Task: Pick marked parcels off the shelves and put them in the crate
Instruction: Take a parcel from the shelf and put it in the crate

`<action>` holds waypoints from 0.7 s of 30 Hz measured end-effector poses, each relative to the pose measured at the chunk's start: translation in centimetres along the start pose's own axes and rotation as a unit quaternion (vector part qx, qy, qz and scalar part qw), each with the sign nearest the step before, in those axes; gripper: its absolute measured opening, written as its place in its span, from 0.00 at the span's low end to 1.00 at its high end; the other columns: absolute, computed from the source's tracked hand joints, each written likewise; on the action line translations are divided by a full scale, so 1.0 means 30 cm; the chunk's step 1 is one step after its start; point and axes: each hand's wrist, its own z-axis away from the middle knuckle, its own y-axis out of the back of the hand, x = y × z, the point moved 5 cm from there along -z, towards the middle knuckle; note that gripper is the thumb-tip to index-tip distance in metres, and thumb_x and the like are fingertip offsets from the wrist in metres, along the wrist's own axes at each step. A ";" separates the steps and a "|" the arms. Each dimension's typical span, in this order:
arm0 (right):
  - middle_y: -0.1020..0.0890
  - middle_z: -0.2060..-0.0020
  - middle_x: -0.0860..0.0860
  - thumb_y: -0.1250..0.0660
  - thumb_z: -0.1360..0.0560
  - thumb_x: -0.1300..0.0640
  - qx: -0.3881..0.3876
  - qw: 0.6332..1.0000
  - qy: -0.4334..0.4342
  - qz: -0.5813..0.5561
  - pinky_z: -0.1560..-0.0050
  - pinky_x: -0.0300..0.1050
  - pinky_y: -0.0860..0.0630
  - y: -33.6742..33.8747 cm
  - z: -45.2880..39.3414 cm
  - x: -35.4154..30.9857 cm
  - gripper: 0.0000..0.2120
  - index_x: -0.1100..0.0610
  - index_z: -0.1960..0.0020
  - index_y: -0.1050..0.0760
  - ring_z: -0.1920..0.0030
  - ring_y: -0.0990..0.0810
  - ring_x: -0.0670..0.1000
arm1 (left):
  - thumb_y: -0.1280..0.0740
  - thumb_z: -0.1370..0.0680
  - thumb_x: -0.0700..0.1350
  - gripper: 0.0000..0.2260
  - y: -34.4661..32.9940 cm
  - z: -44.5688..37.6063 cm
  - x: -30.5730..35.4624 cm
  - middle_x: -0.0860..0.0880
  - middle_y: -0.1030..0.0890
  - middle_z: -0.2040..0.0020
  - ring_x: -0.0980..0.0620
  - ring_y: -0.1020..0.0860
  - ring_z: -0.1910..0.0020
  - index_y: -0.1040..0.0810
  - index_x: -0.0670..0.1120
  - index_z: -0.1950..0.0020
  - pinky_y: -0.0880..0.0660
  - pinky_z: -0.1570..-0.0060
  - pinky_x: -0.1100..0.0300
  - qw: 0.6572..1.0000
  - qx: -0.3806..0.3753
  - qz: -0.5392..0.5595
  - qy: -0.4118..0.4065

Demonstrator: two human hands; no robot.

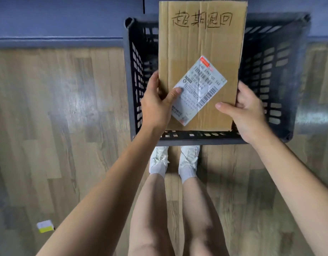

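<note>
A flat brown cardboard parcel [202,45] with black handwritten characters near its far end and a white shipping label [198,89] stuck askew hangs over the dark plastic crate [270,74]. My left hand [155,102] grips its near left edge, thumb pressed on the label. My right hand [246,111] holds the near right edge, thumb on top. The crate stands on the floor right in front of my feet; the parcel hides most of its inside.
Wood-pattern floor all around. A blue-grey wall with a skirting board [57,42] runs behind the crate. My white shoes [175,159] stand just short of the crate's near rim. A small white and yellow scrap [45,226] lies on the floor at lower left.
</note>
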 end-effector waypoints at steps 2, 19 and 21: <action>0.21 0.42 0.52 0.33 0.30 0.73 0.002 1.000 -0.010 0.001 0.45 0.40 0.23 0.007 -0.053 0.068 0.30 0.57 0.31 0.33 0.43 0.21 0.48 | 0.31 0.26 0.46 0.24 -0.037 -0.042 -0.072 0.52 0.21 0.47 0.53 0.21 0.49 0.33 0.45 0.32 0.22 0.46 0.52 1.000 -0.004 -0.019 0.005; 0.24 0.37 0.52 0.34 0.30 0.74 -0.045 0.995 -0.084 0.011 0.42 0.42 0.24 -0.144 -0.391 0.389 0.36 0.57 0.27 0.40 0.41 0.23 0.48 | 0.35 0.23 0.40 0.18 -0.041 -0.296 -0.368 0.60 0.27 0.57 0.61 0.25 0.57 0.35 0.45 0.35 0.28 0.65 0.76 0.986 0.014 -0.142 0.083; 0.24 0.36 0.55 0.34 0.31 0.74 -0.043 0.994 -0.104 -0.012 0.38 0.50 0.26 -0.160 -0.406 0.416 0.36 0.57 0.27 0.40 0.39 0.24 0.51 | 0.35 0.23 0.40 0.22 -0.048 -0.301 -0.381 0.55 0.25 0.49 0.56 0.24 0.51 0.38 0.44 0.31 0.25 0.58 0.70 0.982 0.006 -0.158 0.100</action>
